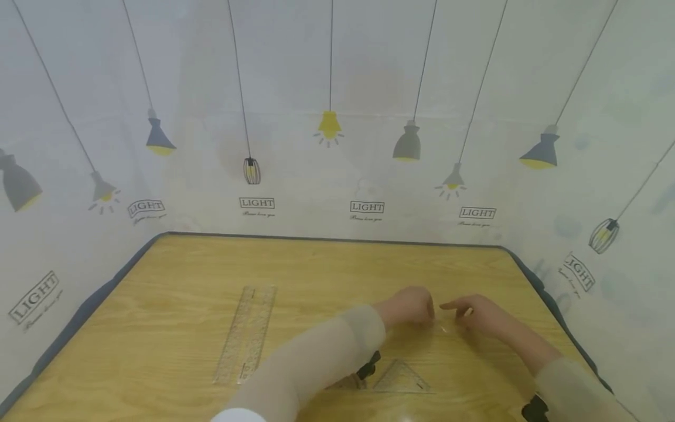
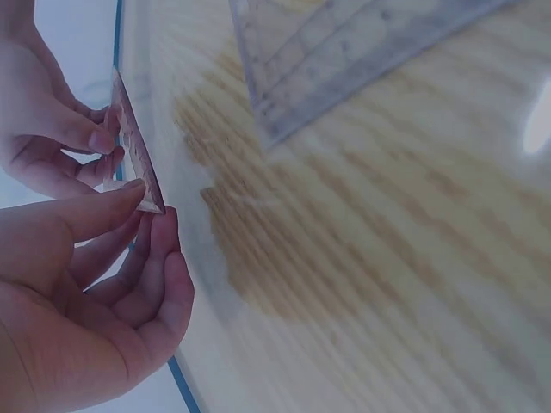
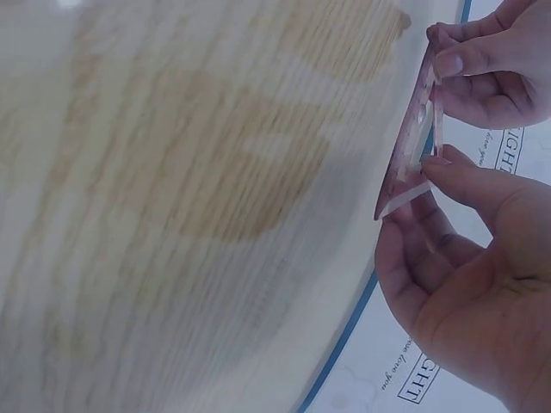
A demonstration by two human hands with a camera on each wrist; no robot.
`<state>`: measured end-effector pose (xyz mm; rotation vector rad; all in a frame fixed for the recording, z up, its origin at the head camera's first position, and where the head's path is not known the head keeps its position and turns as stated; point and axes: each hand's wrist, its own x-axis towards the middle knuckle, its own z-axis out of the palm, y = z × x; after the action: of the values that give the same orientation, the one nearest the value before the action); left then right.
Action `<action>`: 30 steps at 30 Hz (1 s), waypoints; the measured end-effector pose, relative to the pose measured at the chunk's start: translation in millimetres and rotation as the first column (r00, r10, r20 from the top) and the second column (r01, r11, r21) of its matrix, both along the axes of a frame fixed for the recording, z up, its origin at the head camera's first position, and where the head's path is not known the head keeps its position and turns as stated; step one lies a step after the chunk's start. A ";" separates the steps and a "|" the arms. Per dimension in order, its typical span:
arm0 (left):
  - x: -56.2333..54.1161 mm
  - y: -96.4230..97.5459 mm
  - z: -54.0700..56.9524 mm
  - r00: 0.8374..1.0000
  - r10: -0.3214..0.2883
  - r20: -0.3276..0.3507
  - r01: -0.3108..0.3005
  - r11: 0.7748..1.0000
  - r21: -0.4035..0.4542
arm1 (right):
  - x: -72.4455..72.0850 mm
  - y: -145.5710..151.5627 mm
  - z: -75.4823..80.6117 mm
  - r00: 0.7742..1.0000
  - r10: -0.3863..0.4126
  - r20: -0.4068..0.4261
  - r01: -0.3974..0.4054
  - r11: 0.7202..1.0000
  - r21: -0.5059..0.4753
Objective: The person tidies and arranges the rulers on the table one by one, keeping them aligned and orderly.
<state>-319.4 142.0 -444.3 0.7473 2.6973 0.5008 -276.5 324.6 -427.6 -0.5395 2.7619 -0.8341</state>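
Observation:
Both hands hold a clear, flat plastic drawing piece (image 3: pixel 405 159) with marks along its edge and a cut-out, tilted and nearly edge-on to the wrist cameras; I cannot tell whether it is a set square or a protractor. In the left wrist view my left hand (image 2: pixel 103 292) pinches the near end of this piece (image 2: pixel 140 155) between thumb and fingers. My right hand (image 3: pixel 473 258) pinches the opposite end, thumb on top and fingers beneath. From the head view, the left hand (image 1: pixel 411 306) and right hand (image 1: pixel 482 316) face each other above the table.
A clear triangular set square (image 1: pixel 390 387) lies near my left forearm, close to another clear piece (image 1: pixel 348 383) partly hidden by the sleeve. Left of that forearm is a long clear ruler (image 1: pixel 229 351). Printed white walls (image 1: pixel 311 217) surround the wooden table (image 1: pixel 174 287).

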 end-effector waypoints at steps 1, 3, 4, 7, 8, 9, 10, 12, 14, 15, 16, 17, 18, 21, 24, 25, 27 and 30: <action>1.0 0.6 -0.2 1.000 -0.002 0.007 0.002 1.000 0.000 | 1.5 1.0 1.0 1.000 0.000 -0.003 0.000 1.000 0.002; 2.8 1.6 -0.8 0.999 -0.001 0.036 0.000 1.000 0.012 | 4.4 3.1 2.6 1.000 -0.004 -0.003 0.004 1.000 0.005; 3.8 1.7 -1.0 0.999 -0.004 0.053 0.003 1.000 0.025 | 5.6 4.0 3.1 1.000 -0.006 0.001 0.006 1.000 0.005; 7.6 1.8 -1.9 0.996 -0.015 0.085 0.011 0.999 0.045 | 9.1 6.5 4.3 1.000 0.001 0.012 -0.001 1.000 -0.006; 9.3 1.7 -2.1 0.996 -0.020 0.091 0.015 0.999 0.051 | 10.4 7.2 4.4 1.000 0.011 0.019 -0.011 1.000 -0.015; 10.9 1.7 -2.4 0.995 -0.027 0.093 0.022 0.998 0.051 | 12.0 8.0 4.4 0.999 0.024 0.027 -0.023 0.999 -0.030; 13.2 1.5 -2.5 0.995 -0.035 0.095 0.031 0.998 0.050 | 13.8 8.7 4.5 0.999 0.033 0.036 -0.032 0.999 -0.042; 17.4 1.8 -3.3 0.995 -0.047 0.091 0.044 0.998 0.038 | 17.6 10.0 4.6 0.997 0.042 0.058 -0.038 0.997 -0.067; 22.4 1.8 -3.3 0.994 -0.058 0.090 0.055 0.998 0.041 | 20.9 12.5 4.2 0.996 0.050 0.068 -0.044 0.995 -0.086; 25.2 2.1 -2.7 0.994 -0.062 0.089 0.058 0.997 0.040 | 22.4 13.8 3.8 0.996 0.053 0.072 -0.046 0.995 -0.091; 27.7 2.5 -2.1 0.994 -0.060 0.087 0.057 0.998 0.037 | 23.9 14.9 3.4 0.996 0.053 0.076 -0.046 0.994 -0.094; 30.2 2.9 -1.2 0.995 -0.060 0.081 0.057 0.998 0.034 | 25.3 16.1 3.1 0.995 0.057 0.077 -0.049 0.994 -0.100; 32.4 3.0 -0.2 0.995 -0.062 0.077 0.060 0.998 0.030 | 26.5 17.3 2.6 0.995 0.064 0.075 -0.056 0.993 -0.103; 37.9 3.8 2.6 0.994 -0.094 0.053 0.094 0.996 0.007 | 30.8 19.9 1.3 0.994 0.071 0.085 -0.062 0.992 -0.109; 41.2 3.7 3.9 0.990 -0.141 0.020 0.142 0.990 -0.021 | 34.5 21.4 0.5 0.993 0.074 0.096 -0.063 0.992 -0.112; 41.5 4.2 2.9 0.988 -0.153 0.009 0.153 0.988 -0.026 | 35.4 21.9 -0.1 0.992 0.077 0.099 -0.065 0.991 -0.117; 43.2 4.4 2.3 0.984 -0.175 -0.016 0.175 0.984 -0.033 | 36.7 23.2 -1.0 0.992 0.088 0.095 -0.075 0.989 -0.128; 47.0 5.5 4.5 0.981 -0.191 -0.028 0.189 0.981 -0.042 | 38.9 25.8 -1.6 0.991 0.101 0.093 -0.088 0.986 -0.142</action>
<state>-272.4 147.5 -439.8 0.9973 2.6204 0.3910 -237.6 350.4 -429.3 -0.6304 2.5802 -1.0060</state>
